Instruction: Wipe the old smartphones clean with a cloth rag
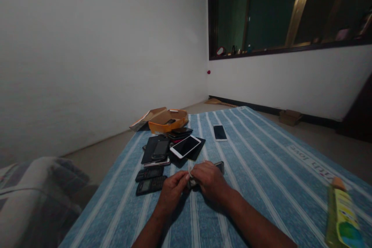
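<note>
My left hand (173, 190) is closed, its thumb and fingertips pinching near a small pale strip (190, 171) that could be cloth or paper. Against it, my right hand (209, 181) curls over a dark, phone-like device (220, 166), whose end sticks out past the knuckles. Most of that device is hidden under the fingers. Left of my hands, two black keypad phones (150, 185) lie one behind the other. Just beyond is a white smartphone (186, 146) with a dark screen, resting tilted on a pile of dark phones (155, 150). Another white smartphone (220, 133) lies farther right.
An open orange box (168, 124) with something dark inside stands at the far end of the blue striped cloth (255, 178). A yellow-green bottle (343, 215) is at the near right. Grey fabric (40, 197) sits at the left.
</note>
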Motion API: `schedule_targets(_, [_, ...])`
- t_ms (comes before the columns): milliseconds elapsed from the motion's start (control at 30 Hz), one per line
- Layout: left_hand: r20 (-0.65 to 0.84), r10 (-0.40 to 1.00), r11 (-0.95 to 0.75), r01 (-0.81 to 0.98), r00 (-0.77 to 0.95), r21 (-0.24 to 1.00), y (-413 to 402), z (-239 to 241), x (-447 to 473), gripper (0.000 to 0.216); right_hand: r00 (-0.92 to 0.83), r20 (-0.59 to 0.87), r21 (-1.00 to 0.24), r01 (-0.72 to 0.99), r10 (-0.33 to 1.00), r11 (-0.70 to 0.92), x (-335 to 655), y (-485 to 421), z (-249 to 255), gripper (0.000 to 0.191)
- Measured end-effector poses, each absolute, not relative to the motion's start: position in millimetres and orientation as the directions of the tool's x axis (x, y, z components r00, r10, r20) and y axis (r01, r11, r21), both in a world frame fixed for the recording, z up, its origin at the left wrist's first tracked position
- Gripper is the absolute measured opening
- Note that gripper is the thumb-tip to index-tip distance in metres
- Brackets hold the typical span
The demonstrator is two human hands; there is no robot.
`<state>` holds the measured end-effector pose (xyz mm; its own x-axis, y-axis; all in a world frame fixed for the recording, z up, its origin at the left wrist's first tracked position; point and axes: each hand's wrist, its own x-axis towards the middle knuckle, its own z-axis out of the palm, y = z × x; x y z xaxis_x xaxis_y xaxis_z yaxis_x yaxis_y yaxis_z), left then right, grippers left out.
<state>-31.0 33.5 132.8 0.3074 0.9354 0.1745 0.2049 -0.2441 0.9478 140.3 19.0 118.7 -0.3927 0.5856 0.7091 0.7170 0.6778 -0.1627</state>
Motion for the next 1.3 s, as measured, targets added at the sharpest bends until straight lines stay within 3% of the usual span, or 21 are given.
schedule_targets(500, [0.165,0.928,-0.235,0.183,0.334,0.955,38.1,123.4,-33.6,0.034,-0.374,0.588,-0.306,0.718,0.717,0.625,213.0,26.1,122.9,0.014])
schedule_targets(933, [0.184,0.933,-0.251,0.192,0.309,0.949,29.9,135.9,-29.2,0.029,-0.403,0.63,-0.183,0.754,0.664,0.631,144.3,19.0,121.4,0.013])
schedule_targets(1300, [0.165,0.929,-0.242,0.205,0.332,0.948,34.4,125.8,-33.4,0.034,-0.37,0.545,-0.312,0.744,0.753,0.591,196.9,23.2,128.8,0.011])
